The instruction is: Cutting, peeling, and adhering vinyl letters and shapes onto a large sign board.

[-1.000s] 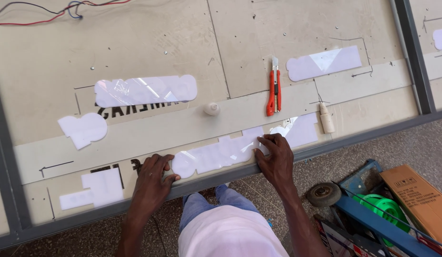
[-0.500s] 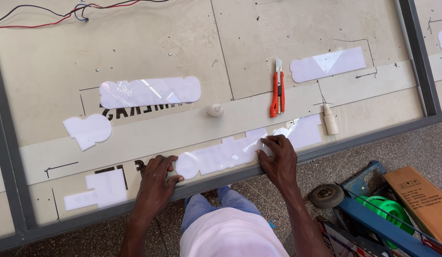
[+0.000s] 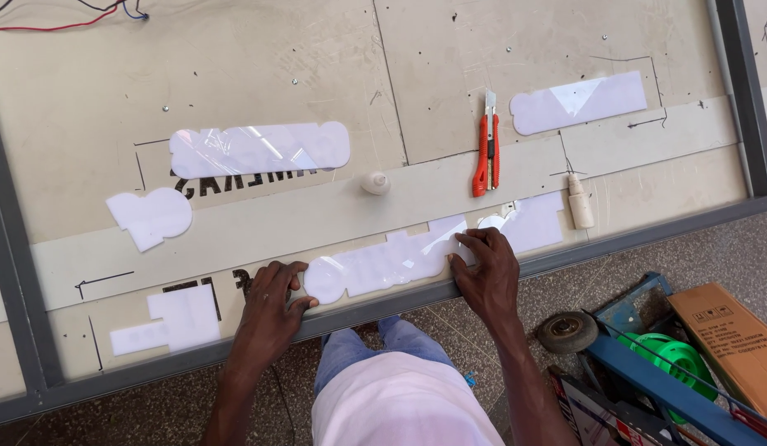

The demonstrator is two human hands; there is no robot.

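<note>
Barely shifted since the earlier frame: left hand [image 3: 270,304] and right hand [image 3: 486,272] pressing flat, fingers spread, gripping nothing, on either end of long white glossy acrylic cut-out [image 3: 383,263] lying along near edge of beige sign panel [image 3: 259,74] beside grey metal frame [image 3: 383,304]. Red utility knife [image 3: 486,157] and small white glue bottle [image 3: 579,203] beyond, untouched.
</note>
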